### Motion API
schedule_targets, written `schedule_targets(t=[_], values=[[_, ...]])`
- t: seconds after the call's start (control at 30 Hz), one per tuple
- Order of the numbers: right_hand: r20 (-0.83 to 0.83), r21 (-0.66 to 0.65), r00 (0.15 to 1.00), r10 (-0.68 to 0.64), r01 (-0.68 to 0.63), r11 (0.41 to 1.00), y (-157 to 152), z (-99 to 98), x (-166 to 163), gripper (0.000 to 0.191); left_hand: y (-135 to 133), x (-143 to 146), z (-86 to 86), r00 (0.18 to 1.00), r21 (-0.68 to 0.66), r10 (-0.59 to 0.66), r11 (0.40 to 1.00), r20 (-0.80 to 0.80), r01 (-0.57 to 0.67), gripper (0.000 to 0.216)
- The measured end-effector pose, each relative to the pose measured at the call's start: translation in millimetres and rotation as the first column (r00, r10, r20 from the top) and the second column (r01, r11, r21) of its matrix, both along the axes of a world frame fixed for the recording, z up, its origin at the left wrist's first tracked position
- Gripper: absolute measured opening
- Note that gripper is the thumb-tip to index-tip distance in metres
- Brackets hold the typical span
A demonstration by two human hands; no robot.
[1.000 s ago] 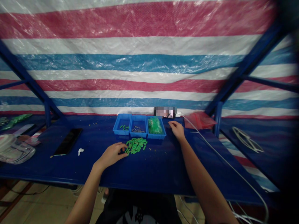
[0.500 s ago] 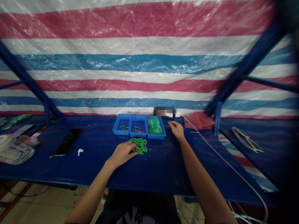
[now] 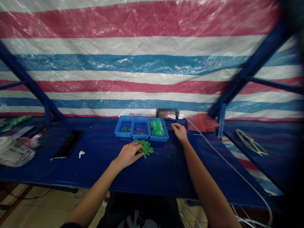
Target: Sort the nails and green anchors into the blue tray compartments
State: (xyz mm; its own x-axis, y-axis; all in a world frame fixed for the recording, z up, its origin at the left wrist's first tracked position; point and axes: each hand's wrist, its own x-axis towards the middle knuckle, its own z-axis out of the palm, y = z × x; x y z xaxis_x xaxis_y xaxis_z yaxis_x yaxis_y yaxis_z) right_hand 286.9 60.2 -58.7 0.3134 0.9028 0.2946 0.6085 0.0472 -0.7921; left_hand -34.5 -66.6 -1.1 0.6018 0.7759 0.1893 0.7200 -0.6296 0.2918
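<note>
My left hand (image 3: 130,153) lies against a loose pile of green plastic wall plugs (image 3: 147,148), its fingers curved over the near left side and the thumb apart. Part of the pile is hidden under the fingers. My right hand (image 3: 180,133) rests on the table to the right of the bins, its fingers curled together; what they hold, if anything, is hidden. Behind the pile stand three joined blue bins: the left bin (image 3: 124,118) has several green plugs, the middle bin (image 3: 141,121) has metal screws, and the right bin (image 3: 158,138) has a clear bag of green pieces.
A black phone (image 3: 69,144) and a white earbud (image 3: 81,154) lie on the blue table (image 3: 95,171) at left, near a plastic jar (image 3: 16,155). Red plastic bags (image 3: 203,123) and a white cable (image 3: 228,161) are at right. A striped sheet (image 3: 142,63) hangs behind.
My left hand has slid a little to the right, pushing the green wall plugs right with it. The right hand has stayed in place.
</note>
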Motion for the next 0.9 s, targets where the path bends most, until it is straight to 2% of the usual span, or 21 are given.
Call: schedule_targets(t=[0.13, 0.4, 0.53, 0.7, 0.9], values=[[-0.001, 0.0, 1.0, -0.002, 0.002, 1.0, 1, -2.3, 1, 0.034, -5, -1, 2.6, 0.977, -0.013, -0.211, 0.977, 0.01, 0.211, 0.018], [0.014, 0.009, 1.0, 0.008, -0.008, 1.0, 3, -5.4, 3, 0.035, 0, 8, 1.0, 0.959, -0.017, -0.285, 0.959, -0.003, 0.284, 0.015], [-0.013, 0.023, 1.0, 0.001, -0.001, 1.0, 5, -7.3, 5, 0.035, 4, 11, 2.9, 0.952, -0.015, -0.306, 0.952, 0.007, 0.306, 0.013], [-0.126, 0.083, 0.992, -0.022, 0.033, 0.996, 7, -10.5, 7, 0.037, 9, 12, 11.1, 0.942, -0.025, -0.325, 0.944, 0.082, 0.328, 0.013], [-0.144, 0.095, 0.989, -0.046, 0.06, 0.994, 8, -13.4, 8, 0.042, 38, 16, 37.4, 0.935, -0.06, -0.192, 0.974, 0.297, 0.219, 0.014]])
